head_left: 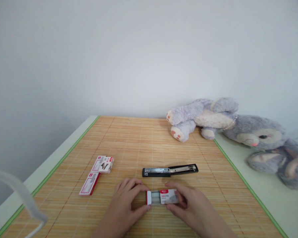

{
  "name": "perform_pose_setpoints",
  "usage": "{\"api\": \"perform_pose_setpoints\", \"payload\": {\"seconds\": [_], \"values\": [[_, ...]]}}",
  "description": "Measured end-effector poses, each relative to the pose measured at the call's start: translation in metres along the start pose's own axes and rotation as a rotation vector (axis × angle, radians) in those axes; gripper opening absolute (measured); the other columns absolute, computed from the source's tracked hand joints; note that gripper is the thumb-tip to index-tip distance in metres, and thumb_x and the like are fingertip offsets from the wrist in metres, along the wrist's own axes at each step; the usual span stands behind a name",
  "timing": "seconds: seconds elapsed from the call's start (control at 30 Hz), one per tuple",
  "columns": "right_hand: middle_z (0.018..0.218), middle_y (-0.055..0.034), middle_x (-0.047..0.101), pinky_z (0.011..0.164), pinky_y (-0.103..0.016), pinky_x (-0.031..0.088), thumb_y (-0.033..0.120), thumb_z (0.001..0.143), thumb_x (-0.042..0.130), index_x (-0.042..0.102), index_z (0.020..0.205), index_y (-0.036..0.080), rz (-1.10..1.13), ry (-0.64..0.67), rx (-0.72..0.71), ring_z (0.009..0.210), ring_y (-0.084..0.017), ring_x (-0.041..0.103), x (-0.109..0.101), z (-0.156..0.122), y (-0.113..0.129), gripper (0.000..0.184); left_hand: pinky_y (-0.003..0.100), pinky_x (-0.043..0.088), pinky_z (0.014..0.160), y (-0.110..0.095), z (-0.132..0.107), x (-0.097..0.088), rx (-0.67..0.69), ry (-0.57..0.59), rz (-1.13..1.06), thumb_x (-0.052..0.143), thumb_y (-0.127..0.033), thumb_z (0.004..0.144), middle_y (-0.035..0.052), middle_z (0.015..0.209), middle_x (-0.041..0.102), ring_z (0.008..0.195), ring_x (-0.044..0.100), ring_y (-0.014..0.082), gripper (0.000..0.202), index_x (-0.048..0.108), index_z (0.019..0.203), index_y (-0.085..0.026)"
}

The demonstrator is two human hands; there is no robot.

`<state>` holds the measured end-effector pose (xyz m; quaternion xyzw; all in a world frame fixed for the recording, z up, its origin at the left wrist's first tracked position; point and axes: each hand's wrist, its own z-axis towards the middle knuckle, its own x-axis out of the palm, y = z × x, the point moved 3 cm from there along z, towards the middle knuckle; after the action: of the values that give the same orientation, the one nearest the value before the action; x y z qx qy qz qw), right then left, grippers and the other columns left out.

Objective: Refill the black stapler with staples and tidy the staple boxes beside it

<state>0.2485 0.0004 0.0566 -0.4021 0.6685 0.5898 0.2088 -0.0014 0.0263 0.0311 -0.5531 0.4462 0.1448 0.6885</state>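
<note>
Both my hands hold a small red-and-white staple box (162, 196) low over the bamboo mat (144, 142). My left hand (125, 206) pinches its left, red end, where the inner tray looks slid partly out. My right hand (191, 208) grips the sleeve on the right between thumb and fingers. Just beyond the box, a black stapler (170, 171) lies flat on the mat, opened out full length with its metal staple channel showing.
Two more staple boxes lie to the left: one (103, 164) farther back and one (89, 183) nearer. A grey plush rabbit (238, 132) sprawls across the back right corner. A white curved object (22, 198) intrudes at the lower left. The wall stands close behind the table.
</note>
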Motion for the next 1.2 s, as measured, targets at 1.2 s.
{"api": "perform_pose_setpoints", "payload": {"seconds": [1.2], "values": [[0.062, 0.0058, 0.045, 0.056, -0.024, 0.037, 0.045, 0.1, 0.054, 0.071, 0.099, 0.019, 0.189, -0.124, -0.009, 0.056, -0.012, 0.047, 0.021, -0.008, -0.039, 0.031, 0.044, 0.043, 0.1, 0.0, -0.002, 0.0, 0.009, -0.03, -0.012, 0.082, -0.034, 0.084, 0.0016, 0.121, 0.068, 0.115, 0.06, 0.0277, 0.035, 0.072, 0.117, -0.036]]}}
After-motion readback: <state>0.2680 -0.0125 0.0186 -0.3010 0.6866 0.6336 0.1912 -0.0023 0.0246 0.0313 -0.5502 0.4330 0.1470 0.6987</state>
